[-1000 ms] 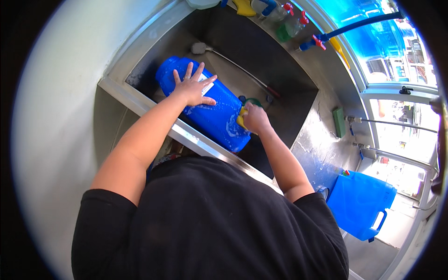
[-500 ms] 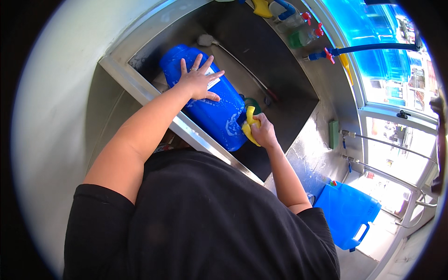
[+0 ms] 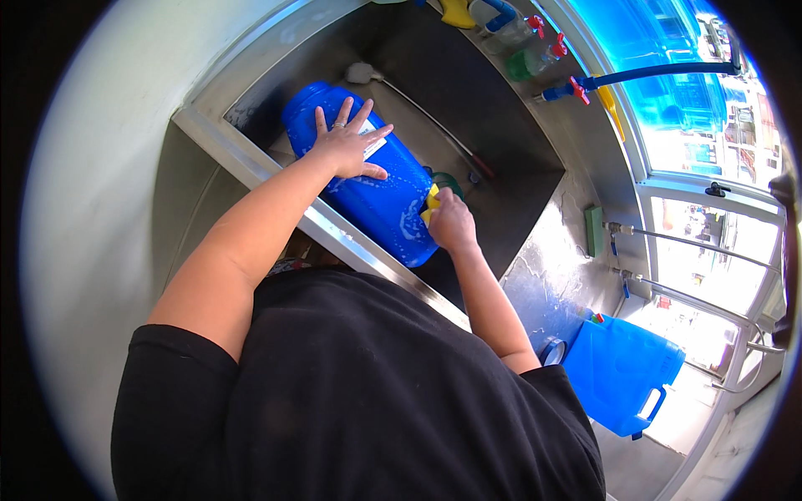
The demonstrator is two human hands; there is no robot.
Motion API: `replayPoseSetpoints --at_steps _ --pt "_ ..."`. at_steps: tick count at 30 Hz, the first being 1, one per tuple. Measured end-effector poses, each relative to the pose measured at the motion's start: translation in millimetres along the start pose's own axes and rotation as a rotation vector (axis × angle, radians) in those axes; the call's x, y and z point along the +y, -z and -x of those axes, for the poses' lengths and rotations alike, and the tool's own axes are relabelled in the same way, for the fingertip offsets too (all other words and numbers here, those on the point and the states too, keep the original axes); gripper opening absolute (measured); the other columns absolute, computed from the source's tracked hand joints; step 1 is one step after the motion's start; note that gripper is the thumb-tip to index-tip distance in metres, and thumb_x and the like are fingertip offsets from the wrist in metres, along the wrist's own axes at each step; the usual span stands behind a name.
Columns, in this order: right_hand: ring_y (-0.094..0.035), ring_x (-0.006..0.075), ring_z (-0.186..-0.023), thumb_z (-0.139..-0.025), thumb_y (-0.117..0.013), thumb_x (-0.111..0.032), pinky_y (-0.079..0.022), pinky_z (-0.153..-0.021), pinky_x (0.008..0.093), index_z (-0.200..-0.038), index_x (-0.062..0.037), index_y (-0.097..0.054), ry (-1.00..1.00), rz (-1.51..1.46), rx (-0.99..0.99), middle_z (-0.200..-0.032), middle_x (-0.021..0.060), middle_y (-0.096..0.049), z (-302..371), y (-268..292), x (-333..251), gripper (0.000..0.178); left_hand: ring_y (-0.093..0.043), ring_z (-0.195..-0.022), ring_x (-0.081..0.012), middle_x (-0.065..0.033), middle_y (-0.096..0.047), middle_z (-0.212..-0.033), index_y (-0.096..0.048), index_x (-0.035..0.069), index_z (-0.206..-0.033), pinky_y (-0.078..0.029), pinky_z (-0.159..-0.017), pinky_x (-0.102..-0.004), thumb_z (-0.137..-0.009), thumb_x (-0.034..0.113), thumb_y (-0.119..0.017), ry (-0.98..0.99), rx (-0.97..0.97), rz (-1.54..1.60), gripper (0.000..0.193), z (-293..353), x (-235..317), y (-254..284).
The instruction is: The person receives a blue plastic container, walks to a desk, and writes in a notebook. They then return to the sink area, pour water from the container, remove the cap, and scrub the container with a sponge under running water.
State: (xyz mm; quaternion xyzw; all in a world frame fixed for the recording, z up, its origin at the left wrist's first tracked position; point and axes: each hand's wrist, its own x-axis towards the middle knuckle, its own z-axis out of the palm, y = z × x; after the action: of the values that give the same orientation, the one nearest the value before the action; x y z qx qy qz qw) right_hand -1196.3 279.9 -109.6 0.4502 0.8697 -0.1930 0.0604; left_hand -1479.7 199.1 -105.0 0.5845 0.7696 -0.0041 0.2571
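Observation:
A large blue plastic jug [image 3: 380, 196] lies on its side in a deep metal sink [image 3: 518, 142], with soap suds on its surface and a white label. My left hand [image 3: 344, 149] rests flat on the jug with fingers spread, a ring on one of them. At the jug's right end my right hand [image 3: 452, 220] grips a yellow sponge [image 3: 431, 202], pressed against the jug. Most of the sponge is hidden by the hand.
A long-handled white brush [image 3: 364, 73] and a round green item [image 3: 449, 185] lie in the sink. Bottles [image 3: 528, 63] and red-handled taps [image 3: 578, 90] line the far edge. A blue container [image 3: 622, 371] stands on the right, near a green sponge [image 3: 593, 231].
My right hand has moved left with the sponge, up against the jug's end. My left hand keeps its place on the jug.

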Motion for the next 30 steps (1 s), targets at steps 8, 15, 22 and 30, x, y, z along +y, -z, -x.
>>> replayPoseSetpoints --at_steps 8,15,22,30 --pt "-0.065 0.0418 -0.095 -0.086 -0.059 -0.021 -0.051 -0.084 0.0463 -0.112 -0.0036 -0.059 -0.081 -0.226 0.124 -0.099 0.0242 -0.068 -24.4 -15.7 12.4 0.031 0.009 -0.15 -0.0359 -0.0065 0.005 -0.164 -0.024 0.041 -0.153 0.004 -0.111 -0.0711 -0.072 0.078 -0.059 0.007 0.02 -0.006 0.095 -0.6 -1.8 -2.9" --pt "-0.068 0.0281 -0.088 -0.087 -0.059 -0.016 -0.052 -0.08 0.0364 -0.106 -0.0004 -0.063 -0.217 -0.439 0.14 -0.094 0.0173 -0.068 32.7 -34.6 48.6 0.025 0.009 -0.15 -0.0355 -0.0064 0.005 -0.164 -0.023 0.042 -0.153 0.004 -0.111 -0.0704 -0.075 0.078 -0.056 0.02 0.016 -0.015 0.092 0.8 -5.2 -2.5" --pt "-0.069 0.0304 -0.095 -0.081 -0.063 -0.013 -0.052 -0.084 0.0369 -0.115 -0.0035 -0.064 0.061 -0.522 0.052 -0.098 0.0177 -0.07 32.2 -31.1 67.3 0.036 0.009 -0.149 -0.0381 -0.0071 0.004 -0.164 -0.022 0.04 -0.153 0.003 -0.11 -0.0723 -0.077 0.077 -0.056 0.006 -0.007 -0.047 0.092 3.6 -3.1 0.5" --pt "-0.063 0.0161 -0.078 -0.08 -0.061 -0.011 -0.051 -0.074 0.0306 -0.102 0.0017 -0.066 -0.222 -0.795 -0.127 -0.086 0.0087 -0.066 0.1 -19.3 62.4 0.026 0.009 -0.149 -0.0382 -0.0072 0.005 -0.164 -0.019 0.041 -0.154 0.003 -0.11 -0.0725 -0.078 0.076 -0.055 0.021 -0.008 -0.084 0.091 5.6 -1.1 1.6"
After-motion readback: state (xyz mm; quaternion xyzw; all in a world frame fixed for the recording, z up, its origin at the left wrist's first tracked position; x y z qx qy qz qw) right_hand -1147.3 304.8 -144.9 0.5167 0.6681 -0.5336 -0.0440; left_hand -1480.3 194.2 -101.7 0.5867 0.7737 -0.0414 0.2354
